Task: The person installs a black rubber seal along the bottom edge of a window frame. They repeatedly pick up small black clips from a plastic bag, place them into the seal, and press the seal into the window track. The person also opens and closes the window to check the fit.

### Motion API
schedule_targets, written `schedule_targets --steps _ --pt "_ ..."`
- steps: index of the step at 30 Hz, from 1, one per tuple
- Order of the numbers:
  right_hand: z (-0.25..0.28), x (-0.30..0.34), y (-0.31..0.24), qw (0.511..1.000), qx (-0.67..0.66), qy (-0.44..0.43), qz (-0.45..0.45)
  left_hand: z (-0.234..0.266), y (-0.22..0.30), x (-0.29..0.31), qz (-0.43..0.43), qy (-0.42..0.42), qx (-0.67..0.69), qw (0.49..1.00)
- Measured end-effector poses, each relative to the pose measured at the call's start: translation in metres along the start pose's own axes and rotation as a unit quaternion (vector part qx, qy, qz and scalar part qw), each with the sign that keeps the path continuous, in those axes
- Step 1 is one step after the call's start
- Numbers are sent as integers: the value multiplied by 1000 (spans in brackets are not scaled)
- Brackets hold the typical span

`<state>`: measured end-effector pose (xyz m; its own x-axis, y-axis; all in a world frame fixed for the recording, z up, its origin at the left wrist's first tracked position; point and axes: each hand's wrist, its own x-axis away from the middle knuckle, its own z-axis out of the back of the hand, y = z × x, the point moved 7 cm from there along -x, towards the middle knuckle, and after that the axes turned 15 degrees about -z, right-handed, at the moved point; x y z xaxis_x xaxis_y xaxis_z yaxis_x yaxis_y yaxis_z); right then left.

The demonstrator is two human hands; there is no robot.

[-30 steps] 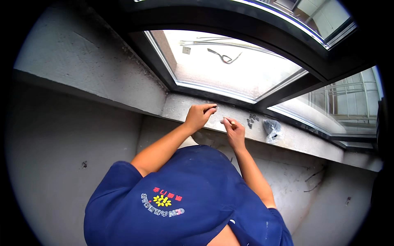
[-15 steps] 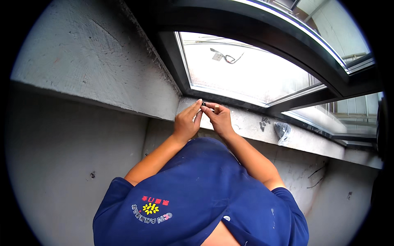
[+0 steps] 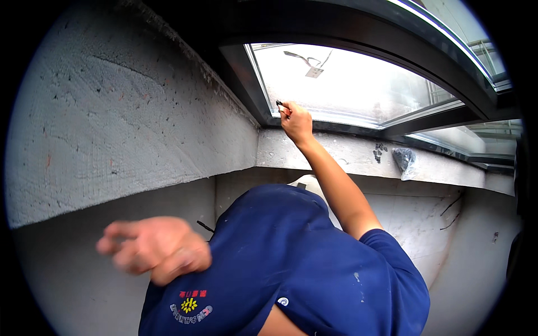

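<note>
My right hand [image 3: 297, 123] is raised to the lower left corner of the window [image 3: 347, 89], its fingers closed around a small object with a black end [image 3: 279, 103] and a reddish part; its exact kind is too small to make out. The black end is close to the glass and the dark frame [image 3: 246, 78]; whether it touches them I cannot tell. Out to the lower left, beside my blue shirt, my left hand [image 3: 154, 249] is smeared by motion. Its fingers look bent, and nothing can be made out in them.
On the concrete sill [image 3: 347, 151] lie several small black pieces [image 3: 379, 152] and a clear plastic bag [image 3: 404, 162] with dark contents. A rough grey concrete wall [image 3: 112, 123] closes off the left side. Behind the glass, a plate with wires [image 3: 314, 72] shows.
My hands have parted from above the sill. The right one has gone up to the window corner with the small object, while the left has swung down and left.
</note>
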<state>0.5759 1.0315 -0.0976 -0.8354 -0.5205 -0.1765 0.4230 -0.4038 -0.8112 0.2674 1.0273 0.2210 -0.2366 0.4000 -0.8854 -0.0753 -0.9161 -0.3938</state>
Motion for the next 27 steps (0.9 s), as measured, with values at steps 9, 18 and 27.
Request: schedule_targets --steps 9,18,27 --pt "-37 -18 -19 992 67 82 66 -7 -62 18 -62 -100 -186 976" --pt "-52 -27 -32 990 127 -40 43 -3 -60 42 3 3 -168 986" --pt "-55 -33 -39 983 155 -79 55 -8 -58 31 -3 -25 -186 982"
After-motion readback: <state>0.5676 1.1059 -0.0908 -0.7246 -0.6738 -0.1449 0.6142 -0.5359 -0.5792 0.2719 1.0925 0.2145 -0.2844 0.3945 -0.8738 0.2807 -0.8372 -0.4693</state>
